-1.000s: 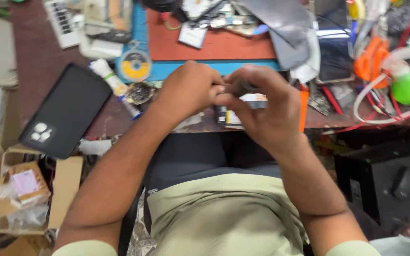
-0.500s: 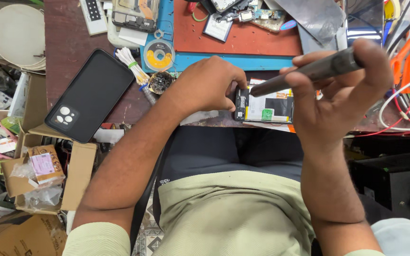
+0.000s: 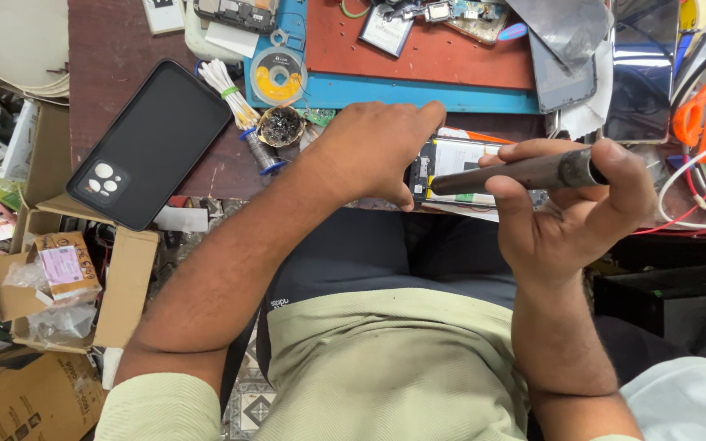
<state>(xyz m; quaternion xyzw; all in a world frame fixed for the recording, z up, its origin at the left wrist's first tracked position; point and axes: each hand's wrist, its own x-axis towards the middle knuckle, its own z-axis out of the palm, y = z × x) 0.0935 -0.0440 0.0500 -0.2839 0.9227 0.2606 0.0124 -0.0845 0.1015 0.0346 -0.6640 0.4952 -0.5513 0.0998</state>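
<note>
Your left hand (image 3: 377,151) lies knuckles-up at the near edge of the dark red workbench (image 3: 116,73), curled down onto the left end of an opened phone (image 3: 459,167); the fingers press or pinch it, though the palm hides exactly how they close. The opened phone sits flat at the bench edge, straight ahead of your torso, its white inner panel and a dark strip of parts showing between your two hands. Your right hand (image 3: 569,212) is closed around a dark cylindrical screwdriver (image 3: 516,173), thumb on the near side, fingers wrapped over the handle, the shaft lying almost level with its tip pointing left onto the phone's left end, just beside your left fingertips. Left of your left forearm, a black phone case (image 3: 153,139) lies face down and tilted, camera cut-outs toward you. Beyond your left hand: a yellow spool (image 3: 278,77) on the blue mat (image 3: 418,91), a bundle of white swabs (image 3: 226,86), and a small round dish of dark bits (image 3: 279,126). Orange-handled cutters (image 3: 700,110) sit far right among red and white wires. Open cardboard boxes (image 3: 59,278) stand below the bench on your left.
</note>
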